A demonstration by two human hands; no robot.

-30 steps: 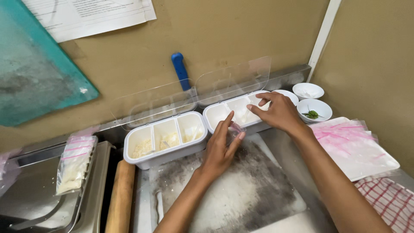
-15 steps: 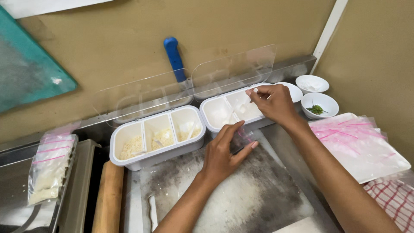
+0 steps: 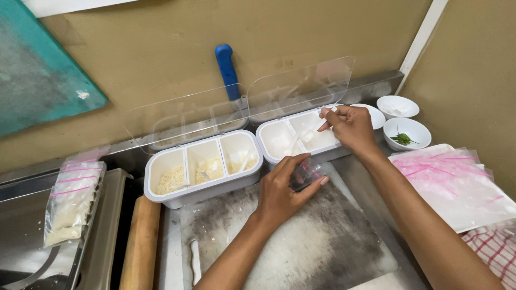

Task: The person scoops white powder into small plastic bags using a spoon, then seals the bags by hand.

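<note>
Filling step: left hand (image 3: 285,188) pinches small clear bag (image 3: 305,174); right hand (image 3: 349,126) grips white spoon (image 3: 302,137) in compartment box (image 3: 298,140); next calls for steady aim.

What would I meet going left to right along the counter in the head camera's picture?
Filled bags → wooden rolling pin → left white tray → left hand holding a small clear bag → right hand → small white bowls → stack of empty bags.

Both forearms bare to the frame edge; no sleeves, gloves, watch or rings visible. Left hand (image 3: 282,190) and right hand (image 3: 352,128): fingernails short, a pale-painted nail shows.
</note>
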